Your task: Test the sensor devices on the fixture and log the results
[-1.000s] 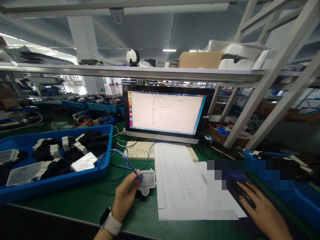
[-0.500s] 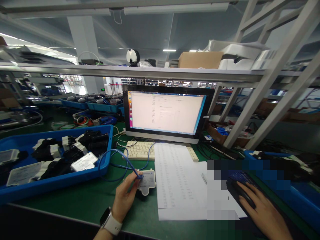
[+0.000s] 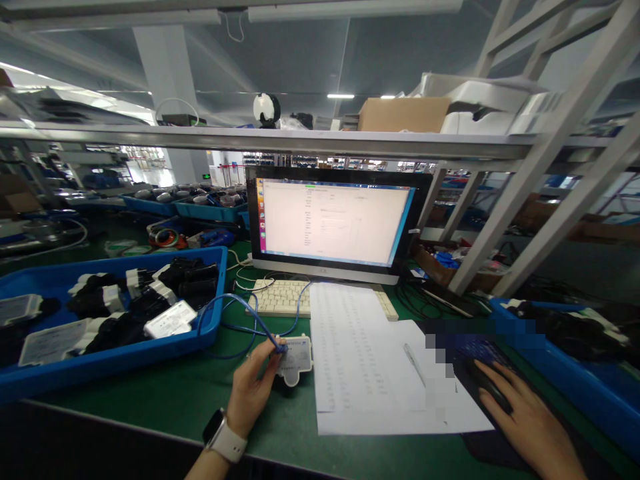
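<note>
My left hand, with a watch at the wrist, is closed in a pinch on the end of a blue cable. It presses this end to the printed top of a white, flat-faced module on the green bench; the fingertips hide the contact point. Over on the right, my right hand rests on a black computer mouse, fingers curved over it. Printed sheets lie between the hands, with a pen on top. Behind them is a cream keyboard, partly covered by the paper.
A lit monitor stands behind the keyboard. At left, a blue bin holds several black and white units; another blue bin stands at right. A shelf crosses above, and metal struts slant down on the right. Loose cable loops lie across the bench.
The camera view has shifted very slightly. Both hands keep their places, the left on the cable at the module and the right on the mouse.
</note>
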Action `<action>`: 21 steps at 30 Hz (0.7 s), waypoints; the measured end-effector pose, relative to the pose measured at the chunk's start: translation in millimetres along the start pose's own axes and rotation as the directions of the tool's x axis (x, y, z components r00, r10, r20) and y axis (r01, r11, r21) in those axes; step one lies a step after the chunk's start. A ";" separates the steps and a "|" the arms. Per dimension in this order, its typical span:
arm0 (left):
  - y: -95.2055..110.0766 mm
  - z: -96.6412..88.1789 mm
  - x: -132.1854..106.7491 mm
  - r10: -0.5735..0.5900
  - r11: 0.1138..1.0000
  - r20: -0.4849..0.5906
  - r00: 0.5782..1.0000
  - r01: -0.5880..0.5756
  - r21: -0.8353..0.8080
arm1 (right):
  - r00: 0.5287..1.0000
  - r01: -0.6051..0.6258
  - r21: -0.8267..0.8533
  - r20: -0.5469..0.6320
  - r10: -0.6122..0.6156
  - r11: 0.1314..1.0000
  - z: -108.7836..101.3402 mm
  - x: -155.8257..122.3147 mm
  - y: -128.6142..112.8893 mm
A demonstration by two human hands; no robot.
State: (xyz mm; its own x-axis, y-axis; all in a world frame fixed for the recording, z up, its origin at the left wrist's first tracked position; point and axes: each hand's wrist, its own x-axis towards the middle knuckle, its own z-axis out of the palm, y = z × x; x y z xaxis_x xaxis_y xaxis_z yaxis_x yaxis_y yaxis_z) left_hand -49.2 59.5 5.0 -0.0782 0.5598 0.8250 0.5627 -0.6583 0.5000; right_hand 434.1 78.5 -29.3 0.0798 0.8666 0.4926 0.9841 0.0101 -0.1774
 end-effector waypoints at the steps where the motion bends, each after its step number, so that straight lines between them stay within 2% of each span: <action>1: 0.1 0.2 0.0 -0.006 1.000 -0.001 1.000 0.006 -0.001 | 1.000 -0.002 0.005 0.000 0.002 1.000 -0.7 0.1 -0.6; 10: -3.4 0.0 -0.5 -0.104 0.994 -0.008 0.995 0.104 0.021 | 1.000 -0.006 0.025 0.010 0.006 1.000 -2.3 -0.5 -1.9; 16: -6.5 1.8 -4.6 -0.187 0.982 -0.020 0.982 0.186 -0.026 | 1.000 -0.010 0.033 0.018 0.009 0.999 -2.2 -0.5 -0.8; 19: -6.2 2.7 -5.8 -0.303 0.948 -0.095 0.948 0.290 -0.130 | 1.000 -0.003 0.038 0.008 0.003 0.999 -1.2 0.3 -1.3; 21: -6.8 2.8 -5.1 -0.409 0.899 -0.165 0.897 0.366 -0.239 | 1.000 -0.003 0.032 0.006 0.003 0.999 -0.9 0.8 -1.0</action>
State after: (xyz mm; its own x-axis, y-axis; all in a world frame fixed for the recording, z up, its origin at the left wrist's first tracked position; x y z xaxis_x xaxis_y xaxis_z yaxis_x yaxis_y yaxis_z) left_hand -50.4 62.5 -3.3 -0.4364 0.6885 0.5792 0.2809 -0.5073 0.8147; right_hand 433.3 78.7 -28.0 0.0817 0.8697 0.4868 0.9782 0.0236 -0.2063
